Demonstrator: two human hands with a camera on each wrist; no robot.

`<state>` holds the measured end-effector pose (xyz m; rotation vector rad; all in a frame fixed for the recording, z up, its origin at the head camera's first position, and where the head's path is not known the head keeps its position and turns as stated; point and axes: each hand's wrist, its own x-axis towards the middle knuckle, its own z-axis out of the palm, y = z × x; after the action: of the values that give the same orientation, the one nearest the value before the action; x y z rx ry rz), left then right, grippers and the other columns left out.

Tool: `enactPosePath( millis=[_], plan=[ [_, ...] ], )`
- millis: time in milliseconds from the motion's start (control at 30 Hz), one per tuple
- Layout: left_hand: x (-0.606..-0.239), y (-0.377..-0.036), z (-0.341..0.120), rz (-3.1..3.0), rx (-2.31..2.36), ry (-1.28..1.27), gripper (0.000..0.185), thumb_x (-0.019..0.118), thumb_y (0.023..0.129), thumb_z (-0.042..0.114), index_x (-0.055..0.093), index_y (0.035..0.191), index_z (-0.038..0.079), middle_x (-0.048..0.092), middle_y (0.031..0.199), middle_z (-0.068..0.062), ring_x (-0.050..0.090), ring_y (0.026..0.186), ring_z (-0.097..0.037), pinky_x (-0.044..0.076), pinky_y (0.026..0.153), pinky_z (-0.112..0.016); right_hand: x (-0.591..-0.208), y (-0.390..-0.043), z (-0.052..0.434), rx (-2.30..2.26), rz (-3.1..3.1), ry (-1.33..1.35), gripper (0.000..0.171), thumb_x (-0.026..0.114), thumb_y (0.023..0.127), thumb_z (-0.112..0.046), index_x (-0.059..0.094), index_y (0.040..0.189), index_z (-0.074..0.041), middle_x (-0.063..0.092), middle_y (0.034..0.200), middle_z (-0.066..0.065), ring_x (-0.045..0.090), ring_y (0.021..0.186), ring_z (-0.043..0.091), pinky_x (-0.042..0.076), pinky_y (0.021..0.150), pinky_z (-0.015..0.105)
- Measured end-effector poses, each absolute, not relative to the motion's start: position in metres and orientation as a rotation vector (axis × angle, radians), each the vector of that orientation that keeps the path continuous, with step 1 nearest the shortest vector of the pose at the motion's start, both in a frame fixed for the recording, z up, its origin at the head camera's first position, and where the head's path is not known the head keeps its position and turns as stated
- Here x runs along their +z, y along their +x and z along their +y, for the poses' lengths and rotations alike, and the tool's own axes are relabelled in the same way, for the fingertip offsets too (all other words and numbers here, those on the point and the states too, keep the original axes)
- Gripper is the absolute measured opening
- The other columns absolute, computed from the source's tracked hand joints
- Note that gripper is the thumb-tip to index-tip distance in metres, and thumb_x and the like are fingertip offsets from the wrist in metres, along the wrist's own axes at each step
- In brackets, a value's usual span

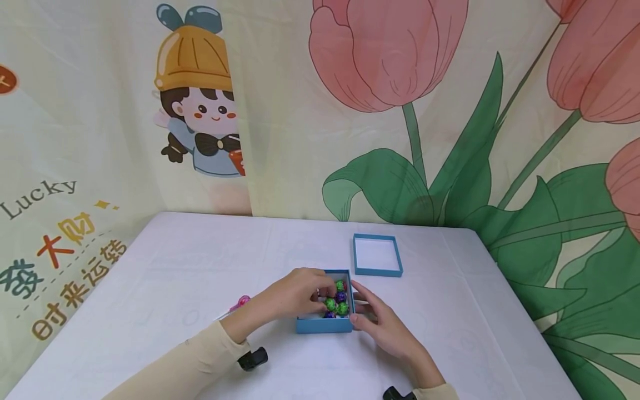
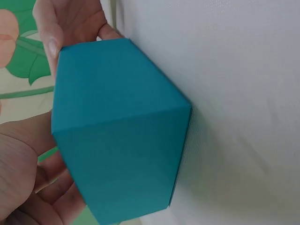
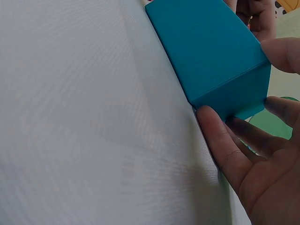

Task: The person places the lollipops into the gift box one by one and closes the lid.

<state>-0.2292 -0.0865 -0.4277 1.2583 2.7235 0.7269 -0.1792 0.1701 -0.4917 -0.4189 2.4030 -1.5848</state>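
Note:
A blue open-topped box (image 1: 324, 325) stands on the table, with several shiny green and purple balls (image 1: 341, 308) in its right part. My left hand (image 1: 302, 291) reaches over the box's left wall with bent fingers dipping inside; whether they pinch a ball is hidden. In the left wrist view, the left hand (image 2: 28, 173) shows beside the box's outer wall (image 2: 117, 164). My right hand (image 1: 385, 328) holds the box's right side, thumb at the near corner and forefinger towards the far one. The right wrist view shows this hand's fingertips (image 3: 211, 119) against the box (image 3: 211, 51).
A shallow blue-rimmed lid (image 1: 378, 273) with a white inside lies behind the box to the right. Something pink (image 1: 242, 301) lies left of the box, partly covered by the left forearm. White cloth covers the table (image 1: 200, 255); a printed curtain (image 1: 285, 139) hangs behind it.

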Motion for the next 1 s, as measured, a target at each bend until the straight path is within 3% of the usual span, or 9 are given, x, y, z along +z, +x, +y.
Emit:
enactPosePath(
  millis=[533, 733, 1000],
  plan=[
    [-0.396, -0.232, -0.153, 2.955, 0.812, 1.09, 0.025, 0.085, 0.091, 0.014, 0.075, 0.114, 0.015, 0.07, 0.096, 0.006, 0.065, 0.082, -0.008, 0.058, 0.075, -0.025, -0.489, -0.178, 0.168, -1.571, 2.447, -0.398, 0.07, 0.068, 0.105, -0.035, 0.035, 0.166, -0.033, 0.049, 0.16, 0.013, 0.059, 0.136, 0.031, 0.054, 0.107, 0.052],
    [-0.401, -0.231, -0.181, 2.986, 0.771, 0.912, 0.027, 0.087, 0.09, 0.016, 0.075, 0.114, 0.018, 0.068, 0.096, 0.012, 0.063, 0.085, -0.007, 0.058, 0.076, -0.027, -0.49, -0.178, 0.168, -1.573, 2.448, -0.386, 0.07, 0.069, 0.105, -0.035, 0.035, 0.166, -0.034, 0.05, 0.16, 0.013, 0.059, 0.136, 0.031, 0.053, 0.107, 0.051],
    [-0.417, -0.228, -0.217, 3.001, 0.754, 0.848, 0.028, 0.087, 0.089, 0.014, 0.074, 0.113, 0.016, 0.071, 0.098, 0.008, 0.063, 0.084, -0.009, 0.057, 0.074, -0.028, -0.488, -0.178, 0.168, -1.563, 2.451, -0.379, 0.07, 0.068, 0.104, -0.036, 0.035, 0.166, -0.034, 0.05, 0.16, 0.013, 0.058, 0.137, 0.032, 0.051, 0.109, 0.054]
  ],
)
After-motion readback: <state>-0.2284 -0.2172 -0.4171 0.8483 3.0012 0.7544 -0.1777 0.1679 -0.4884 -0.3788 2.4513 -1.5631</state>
